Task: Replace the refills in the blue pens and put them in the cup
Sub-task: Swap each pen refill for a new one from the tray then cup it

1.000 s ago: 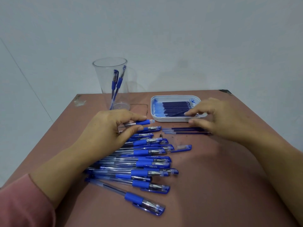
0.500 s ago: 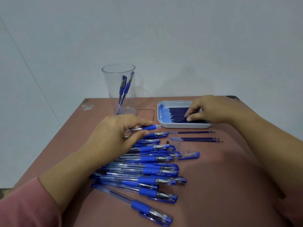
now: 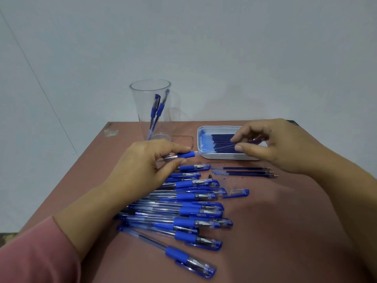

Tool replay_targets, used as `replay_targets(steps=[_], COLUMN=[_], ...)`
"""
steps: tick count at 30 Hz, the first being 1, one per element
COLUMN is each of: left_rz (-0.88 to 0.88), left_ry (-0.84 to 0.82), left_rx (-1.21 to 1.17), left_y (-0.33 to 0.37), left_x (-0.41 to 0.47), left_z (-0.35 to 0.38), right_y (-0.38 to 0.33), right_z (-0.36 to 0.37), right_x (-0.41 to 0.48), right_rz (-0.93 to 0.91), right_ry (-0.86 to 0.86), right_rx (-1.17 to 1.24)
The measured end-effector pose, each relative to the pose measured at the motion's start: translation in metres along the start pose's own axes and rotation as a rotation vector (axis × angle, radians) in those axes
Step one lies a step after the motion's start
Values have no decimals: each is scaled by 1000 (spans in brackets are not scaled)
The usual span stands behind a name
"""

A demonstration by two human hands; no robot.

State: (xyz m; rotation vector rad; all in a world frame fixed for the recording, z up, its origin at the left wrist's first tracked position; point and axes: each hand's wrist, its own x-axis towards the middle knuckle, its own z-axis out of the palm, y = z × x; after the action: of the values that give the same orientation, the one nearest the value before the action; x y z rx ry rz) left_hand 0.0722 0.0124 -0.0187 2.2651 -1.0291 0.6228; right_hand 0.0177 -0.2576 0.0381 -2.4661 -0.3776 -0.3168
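My left hand (image 3: 146,162) grips an open pen barrel (image 3: 184,155) by its blue grip, its open end pointing right. My right hand (image 3: 273,146) pinches a dark blue refill (image 3: 224,148) over the white tray (image 3: 224,157), the refill's pale end close to the barrel's mouth. More refills lie in the tray. A clear plastic cup (image 3: 151,107) at the back holds two blue pens. Several capped blue pens (image 3: 183,211) lie in a heap on the brown table below my left hand.
Three loose refills (image 3: 246,172) lie in front of the tray, with a small metal pen tip (image 3: 210,176) and a loose blue cap (image 3: 237,193) nearby. The table's (image 3: 285,231) left edge runs close to the pen heap. A pale wall stands behind.
My right hand has lifted a refill out of the tray and brought it left towards the barrel. My left hand has kept its hold on the barrel.
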Motion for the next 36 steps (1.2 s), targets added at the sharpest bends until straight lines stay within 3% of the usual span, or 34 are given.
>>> replay_targets(steps=[5,16,36], left_rz=[10,1,-11], left_ry=[21,57,3], left_rx=[-18,-24,-179], left_y=[1,-2,0], left_x=[0,1,4], left_z=[0,0,-6], right_y=[0,-4,-4], right_z=[15,19,9], right_x=[-19,-18,-21], right_rz=[-46,-69,18], right_ry=[92,202,114], right_rx=[126,77,171])
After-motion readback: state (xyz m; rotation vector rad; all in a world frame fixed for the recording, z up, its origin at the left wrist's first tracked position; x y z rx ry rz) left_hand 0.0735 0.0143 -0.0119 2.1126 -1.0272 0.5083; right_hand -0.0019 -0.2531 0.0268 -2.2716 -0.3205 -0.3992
